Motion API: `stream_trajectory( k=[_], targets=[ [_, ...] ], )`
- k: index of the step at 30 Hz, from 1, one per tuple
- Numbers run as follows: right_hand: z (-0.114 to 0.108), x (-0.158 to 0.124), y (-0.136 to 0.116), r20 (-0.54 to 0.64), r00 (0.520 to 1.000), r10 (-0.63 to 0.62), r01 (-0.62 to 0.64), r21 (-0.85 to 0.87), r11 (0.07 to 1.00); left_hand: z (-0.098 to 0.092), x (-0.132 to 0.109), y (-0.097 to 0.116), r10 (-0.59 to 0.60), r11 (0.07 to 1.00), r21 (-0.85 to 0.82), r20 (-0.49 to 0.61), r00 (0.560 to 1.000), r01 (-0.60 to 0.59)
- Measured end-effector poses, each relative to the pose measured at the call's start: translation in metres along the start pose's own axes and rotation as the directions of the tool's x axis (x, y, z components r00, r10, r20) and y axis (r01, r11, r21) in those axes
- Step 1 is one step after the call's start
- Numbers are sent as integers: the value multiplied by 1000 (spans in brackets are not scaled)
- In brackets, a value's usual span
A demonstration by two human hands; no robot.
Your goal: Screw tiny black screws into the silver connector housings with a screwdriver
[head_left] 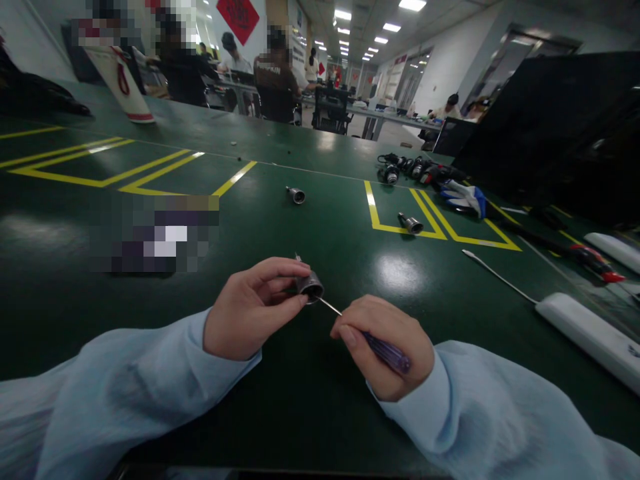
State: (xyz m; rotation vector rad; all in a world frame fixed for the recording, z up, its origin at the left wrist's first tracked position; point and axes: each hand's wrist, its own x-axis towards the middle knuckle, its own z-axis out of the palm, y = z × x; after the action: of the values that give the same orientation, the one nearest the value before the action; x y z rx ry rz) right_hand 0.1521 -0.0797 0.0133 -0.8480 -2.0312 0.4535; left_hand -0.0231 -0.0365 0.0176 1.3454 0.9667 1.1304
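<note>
Between the thumb and fingers of my left hand (255,307) is a small cup-shaped metal part (311,287) with a thin stem, its hollow end turned toward my right hand. My right hand (385,343) is closed around the purple handle of a screwdriver (393,353). The screwdriver's thin shaft points left, and its tip is at the opening of the cup; how deep it sits is hidden. Two similar metal parts lie farther off: one cup-shaped part (299,195) straight ahead, and another cup-shaped part (413,225) inside a yellow taped outline.
A white power strip (585,333) with a cable lies at the right. Behind it are a red-and-black tool (595,263), a blue-and-white glove (465,198) and dark metal parts (393,173). A pixelated patch covers something at left. People sit in the background.
</note>
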Motion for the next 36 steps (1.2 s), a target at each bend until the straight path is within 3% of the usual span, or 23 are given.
stream_trajectory(
  k=[9,23,36],
  targets=[
    [0,0,0,1,1000,-16,16,-46,999,1,2,1,-80,997,-21,-56,995,79],
    [-1,-2,1,7,998,-58,58,-10,998,-1,2,-1,-117,993,-28,-5,993,117],
    [1,-1,1,48,994,-94,95,-3,996,3,-1,-4,-23,996,86,-49,999,27]
  ],
)
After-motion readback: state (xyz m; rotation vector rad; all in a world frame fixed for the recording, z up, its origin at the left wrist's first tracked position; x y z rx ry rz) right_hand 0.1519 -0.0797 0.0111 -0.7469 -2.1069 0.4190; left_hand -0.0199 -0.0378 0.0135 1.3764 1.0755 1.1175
